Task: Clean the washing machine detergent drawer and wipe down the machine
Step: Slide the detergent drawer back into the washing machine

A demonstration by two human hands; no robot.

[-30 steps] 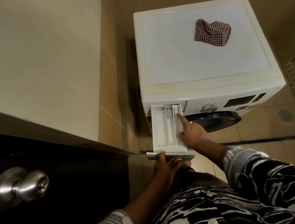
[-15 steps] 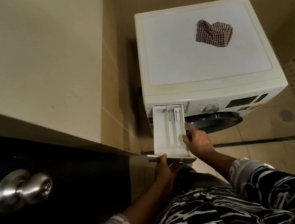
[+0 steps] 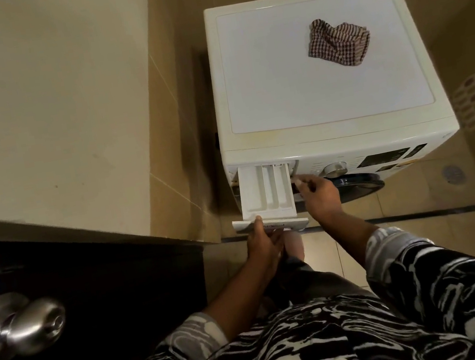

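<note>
Right hand (image 3: 320, 197) shifted off drawer (image 3: 265, 194) to machine (image 3: 309, 88) front, fingers loosely extended; left hand (image 3: 264, 246) grips drawer front. Drawer likely coming out; cloth (image 3: 338, 41) untouched.

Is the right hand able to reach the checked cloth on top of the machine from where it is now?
Probably yes. The right hand is beside the pulled-out drawer, and the checked cloth lies alone on the machine top. Nothing stands between them.

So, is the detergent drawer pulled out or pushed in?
Pulled out: the detergent drawer sticks out from the washing machine, its compartments showing.
</note>
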